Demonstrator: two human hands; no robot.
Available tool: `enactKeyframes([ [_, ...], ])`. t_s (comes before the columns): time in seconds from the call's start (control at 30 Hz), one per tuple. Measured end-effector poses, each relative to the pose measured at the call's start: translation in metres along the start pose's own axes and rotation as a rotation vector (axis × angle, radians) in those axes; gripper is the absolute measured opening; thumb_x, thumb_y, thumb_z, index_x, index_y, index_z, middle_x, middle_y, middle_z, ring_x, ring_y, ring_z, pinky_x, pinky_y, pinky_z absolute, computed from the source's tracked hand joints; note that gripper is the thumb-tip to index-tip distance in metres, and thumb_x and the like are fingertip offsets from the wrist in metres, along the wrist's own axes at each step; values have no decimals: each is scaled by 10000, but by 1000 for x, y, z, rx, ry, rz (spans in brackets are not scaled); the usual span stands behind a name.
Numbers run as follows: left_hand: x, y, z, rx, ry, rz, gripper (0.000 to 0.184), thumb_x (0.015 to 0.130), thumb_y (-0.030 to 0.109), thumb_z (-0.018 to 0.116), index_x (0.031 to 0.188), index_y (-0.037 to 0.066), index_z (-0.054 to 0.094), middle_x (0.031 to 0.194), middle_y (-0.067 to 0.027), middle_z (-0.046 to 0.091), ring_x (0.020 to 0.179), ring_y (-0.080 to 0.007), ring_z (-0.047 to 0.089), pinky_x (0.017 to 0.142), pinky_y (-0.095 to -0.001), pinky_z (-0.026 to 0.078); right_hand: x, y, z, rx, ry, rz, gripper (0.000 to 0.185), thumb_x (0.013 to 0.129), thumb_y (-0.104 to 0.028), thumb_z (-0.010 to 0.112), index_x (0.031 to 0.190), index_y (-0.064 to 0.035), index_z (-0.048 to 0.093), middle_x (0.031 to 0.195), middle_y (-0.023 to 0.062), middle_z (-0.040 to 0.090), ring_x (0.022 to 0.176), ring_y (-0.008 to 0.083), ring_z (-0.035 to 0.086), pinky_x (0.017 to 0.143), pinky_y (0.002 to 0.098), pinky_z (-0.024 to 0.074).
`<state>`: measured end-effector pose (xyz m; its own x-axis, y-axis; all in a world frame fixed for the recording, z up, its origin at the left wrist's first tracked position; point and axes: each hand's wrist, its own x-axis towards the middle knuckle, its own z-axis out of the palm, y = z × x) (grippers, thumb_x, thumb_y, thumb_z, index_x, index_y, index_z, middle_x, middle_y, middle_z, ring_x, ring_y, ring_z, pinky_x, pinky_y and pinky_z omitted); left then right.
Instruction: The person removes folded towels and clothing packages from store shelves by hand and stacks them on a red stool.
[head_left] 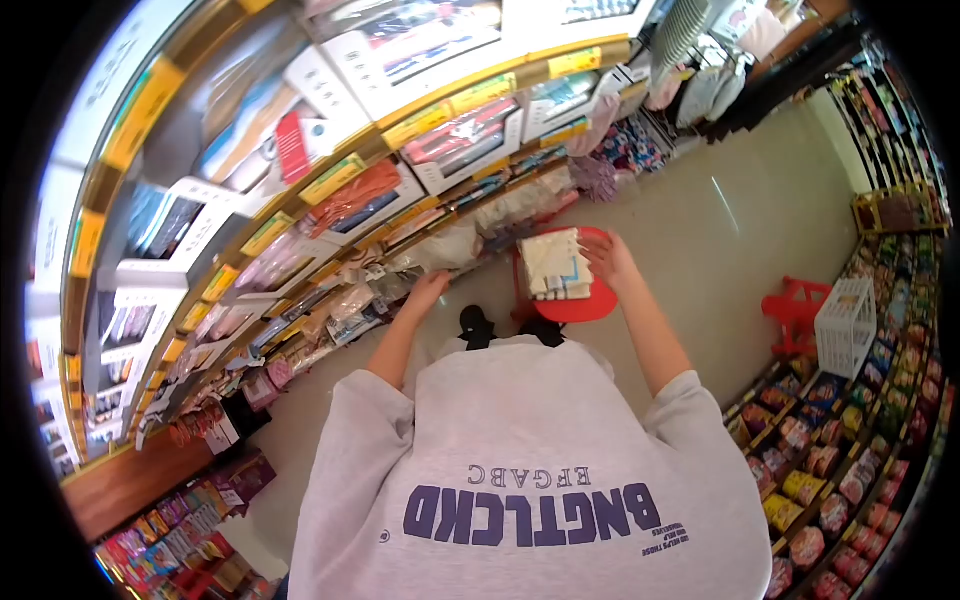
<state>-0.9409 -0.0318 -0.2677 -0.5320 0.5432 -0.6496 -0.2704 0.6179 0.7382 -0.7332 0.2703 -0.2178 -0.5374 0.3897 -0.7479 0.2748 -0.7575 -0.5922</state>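
Observation:
My left hand (430,290) reaches to the lower shelf edge, beside a clear plastic-wrapped package (452,246). Its fingers look bunched together, and whatever may be between them is too small to make out. My right hand (613,260) lies against the right side of a stack of flat white packages (553,262), with its fingers spread over the edge. A blue mark shows on the top package. The stack rests on a red stool (585,308) in front of my feet.
Tall shelves (450,100) of packaged textiles with yellow price tags curve along the left. A red stool (797,310) and a white basket (846,325) stand at right, near racks of snack packets (800,490). Hanging goods (715,85) are at the far end.

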Motion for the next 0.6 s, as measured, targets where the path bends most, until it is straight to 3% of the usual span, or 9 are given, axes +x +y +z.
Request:
enactKeyframes([
  [0.1,19,-51,4,104,-85,-188,375,801,241,436,1092,27,535,1030,-119,572,888,-210,544,805,-295,398,9,45,-77,-62,190,48,438,847,-344,313,1104,-43,502,1155,112,507,1095,222,438,933,429,260],
  [0.2,27,-107,14,235,-293,-137,391,779,215,427,1112,33,518,1070,-148,556,942,-249,542,829,-314,396,-11,73,-106,-133,354,107,421,825,-302,351,1133,-42,471,1138,125,512,1092,230,443,919,441,277],
  [0.27,12,-106,38,604,-38,-57,418,744,193,453,1128,35,503,1089,-164,543,986,-272,528,847,-321,394,-12,89,-118,-198,466,149,420,811,-284,375,1145,-43,454,1130,129,513,1081,234,451,906,447,289],
  [0.37,13,-101,73,519,-126,-281,440,735,187,485,1142,22,482,1107,-177,527,1027,-282,502,879,-318,376,-6,116,-142,-206,444,337,456,790,-259,432,1194,-49,409,1140,125,506,1061,229,465,889,455,308],
  [0.47,27,-98,112,386,-200,-425,500,718,198,525,1173,6,449,1114,-190,519,1061,-284,478,905,-308,355,25,121,-154,-415,331,433,475,778,-249,472,1203,-46,408,1150,127,497,1060,231,465,879,412,332],
  [0.53,47,-104,137,314,-219,-420,508,725,231,538,1180,25,448,1077,-157,530,1003,-256,487,846,-317,380,51,142,-167,-469,286,252,522,768,-242,508,1226,-24,388,1189,139,468,1110,255,430,901,362,338],
  [0.6,64,-96,169,230,-233,-416,517,732,263,550,1188,44,447,1040,-125,541,944,-228,497,787,-325,404,72,139,-169,-480,286,233,524,759,-225,517,1215,3,394,1207,163,449,1135,267,410,931,346,319],
])
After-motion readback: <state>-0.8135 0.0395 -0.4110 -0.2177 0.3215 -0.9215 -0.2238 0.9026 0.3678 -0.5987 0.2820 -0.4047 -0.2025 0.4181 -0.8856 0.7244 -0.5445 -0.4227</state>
